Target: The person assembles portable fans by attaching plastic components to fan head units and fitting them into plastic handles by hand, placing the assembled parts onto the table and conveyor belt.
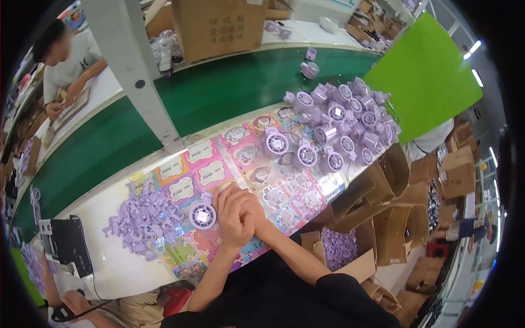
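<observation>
My left hand (234, 218) and my right hand (252, 214) are pressed together over the bright sticker-patterned sheet, the wrists close to each other. The fingers of both are curled. Whatever they may hold is hidden, though something pale shows at the fingertips. Right beside my left hand lies a round purple fan-like part (202, 216), with spokes, a white square at its centre and a small tab on top. Farther left is a heap of small purple plastic pieces (146, 216). A large pile of round purple fan-like parts (350, 120) covers the far right of the table.
A green conveyor belt (219, 76) runs behind the table, with a grey metal post (131, 76) before it. Open cardboard boxes (402, 218) stand at the right. A bright green panel (429, 76) rises behind the pile. Other people work at left.
</observation>
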The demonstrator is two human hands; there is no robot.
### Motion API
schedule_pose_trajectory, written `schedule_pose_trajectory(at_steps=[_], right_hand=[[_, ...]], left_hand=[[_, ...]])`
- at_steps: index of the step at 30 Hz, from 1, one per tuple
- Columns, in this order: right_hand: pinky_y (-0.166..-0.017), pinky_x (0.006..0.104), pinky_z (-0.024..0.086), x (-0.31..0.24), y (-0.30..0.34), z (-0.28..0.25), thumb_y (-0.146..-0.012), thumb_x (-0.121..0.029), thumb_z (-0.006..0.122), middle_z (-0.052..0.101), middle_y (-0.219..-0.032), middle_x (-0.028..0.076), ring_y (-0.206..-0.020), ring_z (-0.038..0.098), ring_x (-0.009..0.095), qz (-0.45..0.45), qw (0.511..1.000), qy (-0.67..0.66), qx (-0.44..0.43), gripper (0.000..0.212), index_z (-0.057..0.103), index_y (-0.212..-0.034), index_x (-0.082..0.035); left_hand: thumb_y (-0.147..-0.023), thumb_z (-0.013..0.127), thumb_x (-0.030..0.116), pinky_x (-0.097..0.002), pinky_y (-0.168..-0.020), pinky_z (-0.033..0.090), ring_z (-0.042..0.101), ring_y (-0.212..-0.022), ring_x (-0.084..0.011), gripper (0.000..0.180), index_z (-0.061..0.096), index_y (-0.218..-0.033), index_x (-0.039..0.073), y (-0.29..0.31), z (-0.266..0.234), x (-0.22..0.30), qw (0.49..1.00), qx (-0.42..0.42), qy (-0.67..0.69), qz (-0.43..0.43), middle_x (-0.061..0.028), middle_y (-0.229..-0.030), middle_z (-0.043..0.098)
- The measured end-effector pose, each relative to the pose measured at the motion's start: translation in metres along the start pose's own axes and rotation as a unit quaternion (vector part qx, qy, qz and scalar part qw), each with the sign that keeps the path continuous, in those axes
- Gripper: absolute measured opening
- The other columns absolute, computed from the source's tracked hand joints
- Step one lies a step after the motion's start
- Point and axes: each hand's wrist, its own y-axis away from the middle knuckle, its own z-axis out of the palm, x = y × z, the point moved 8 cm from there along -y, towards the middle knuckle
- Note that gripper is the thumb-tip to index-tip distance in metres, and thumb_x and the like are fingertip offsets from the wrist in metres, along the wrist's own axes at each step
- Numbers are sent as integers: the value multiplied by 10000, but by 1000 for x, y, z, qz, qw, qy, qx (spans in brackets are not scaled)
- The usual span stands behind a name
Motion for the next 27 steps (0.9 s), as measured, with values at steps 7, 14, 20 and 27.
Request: schedule_pose_trajectory(at_steps=[7,14,20,27], right_hand=[[-610,452,524,25,7,18,-745,-166,663,651,-796,160,-754,661,360,1,999,36,-4,119,653,-773,-51],[-607,468,521,23,4,16,-729,-140,633,644,-786,167,-738,655,374,27,999,2,-28,110,630,-779,-42],[-650,463,524,4,1,0,-740,-124,631,626,-848,176,-795,633,382,-25,999,11,32,162,615,-865,-22],[-693,434,528,-27,3,9,-744,-142,668,581,-905,140,-849,602,330,-134,912,388,-6,193,608,-874,-12]], left_hand=[[-795,520,80,-556,-1157,315,622,-1147,-349,263,639,-1015,0,3,6,-9,998,2,56,-22,-151,-1080,713],[-761,556,52,-542,-1148,331,615,-1141,-349,184,590,-940,27,3,5,-5,999,-12,50,13,-148,-1072,714],[-733,609,88,-562,-1077,389,595,-1156,-402,197,582,-915,16,4,2,5,998,-12,32,45,-194,-1185,654],[-760,629,108,-597,-1064,397,483,-1265,-501,312,573,-1043,-12,19,-1,13,996,-21,-76,39,-273,-1332,528]])
